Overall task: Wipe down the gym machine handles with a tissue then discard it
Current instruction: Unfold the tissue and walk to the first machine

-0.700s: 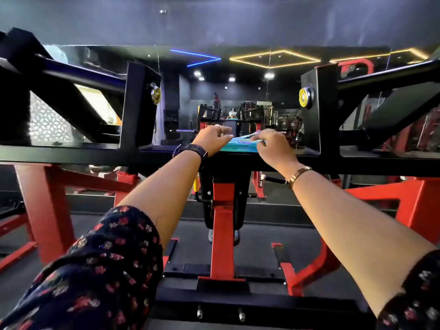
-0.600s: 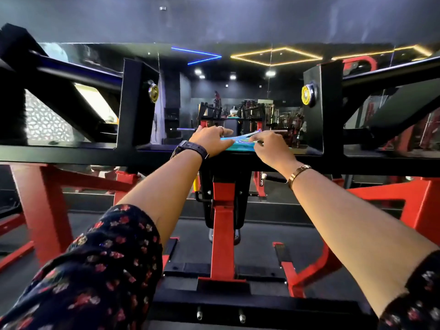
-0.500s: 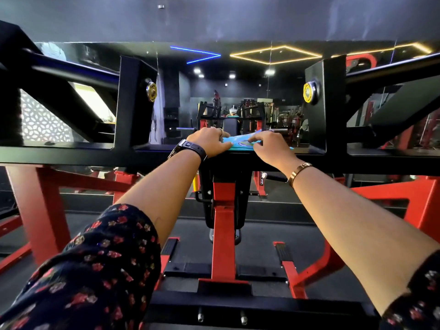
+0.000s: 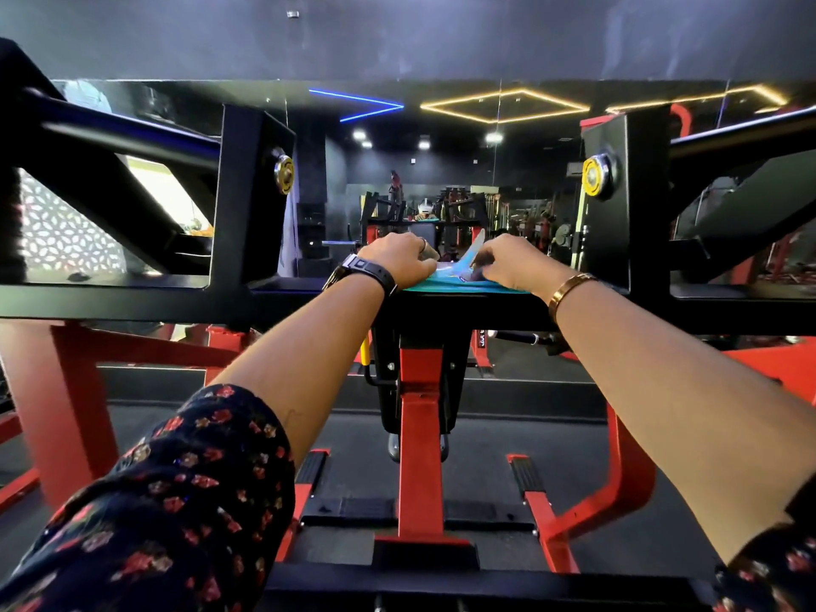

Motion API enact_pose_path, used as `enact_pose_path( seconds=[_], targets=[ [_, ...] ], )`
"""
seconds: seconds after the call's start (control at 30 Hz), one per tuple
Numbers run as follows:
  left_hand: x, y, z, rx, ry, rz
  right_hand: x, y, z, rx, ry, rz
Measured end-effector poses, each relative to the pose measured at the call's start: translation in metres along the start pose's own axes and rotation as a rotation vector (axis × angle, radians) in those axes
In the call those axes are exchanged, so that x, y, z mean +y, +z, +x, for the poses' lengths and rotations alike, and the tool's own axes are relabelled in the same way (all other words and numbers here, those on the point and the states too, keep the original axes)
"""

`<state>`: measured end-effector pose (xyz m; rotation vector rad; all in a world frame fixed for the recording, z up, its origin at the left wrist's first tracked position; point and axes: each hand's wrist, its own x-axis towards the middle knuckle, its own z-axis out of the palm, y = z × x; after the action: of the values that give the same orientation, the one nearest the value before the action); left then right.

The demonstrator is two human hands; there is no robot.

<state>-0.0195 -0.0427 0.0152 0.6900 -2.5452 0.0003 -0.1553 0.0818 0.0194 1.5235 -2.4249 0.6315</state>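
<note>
Left hand point(image 4: 404, 258) clamps teal tissue pack point(image 4: 435, 284), right hand point(image 4: 514, 263) beside it pinches flap point(image 4: 476, 249) up; no tissue out, wiping and discarding seemingly remain.

Teal packet point(image 4: 459, 285) partly under right hand point(image 4: 514, 263)

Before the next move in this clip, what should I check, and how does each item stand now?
1. Placement: the teal flat packet lies on the black crossbar: ok.
2. Steadying: the left hand holds the packet down: ok.
3. Opening: the right hand pinches the pale flap, raised off the packet: ok.
4. Tissue drawn out: not ok, none visible.
5. Tissues left inside: cannot tell.
6. Wiping begun: not ok, neither hand holds a tissue.
</note>
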Motion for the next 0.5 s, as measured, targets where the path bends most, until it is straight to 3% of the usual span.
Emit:
enact_pose_path(
  seconds=[0.1,0.3,0.5],
  targets=[
    [0.000,0.003,-0.003,0.002,-0.017,0.028,-0.007,-0.003,0.003,-0.060,0.002,-0.024],
    [-0.001,0.009,-0.004,0.017,-0.018,0.093,-0.006,0.005,0.009,0.017,0.029,0.038],
    [0.000,0.009,-0.004,0.014,-0.010,0.125,0.000,0.011,0.010,0.144,0.140,0.356]
  ],
)
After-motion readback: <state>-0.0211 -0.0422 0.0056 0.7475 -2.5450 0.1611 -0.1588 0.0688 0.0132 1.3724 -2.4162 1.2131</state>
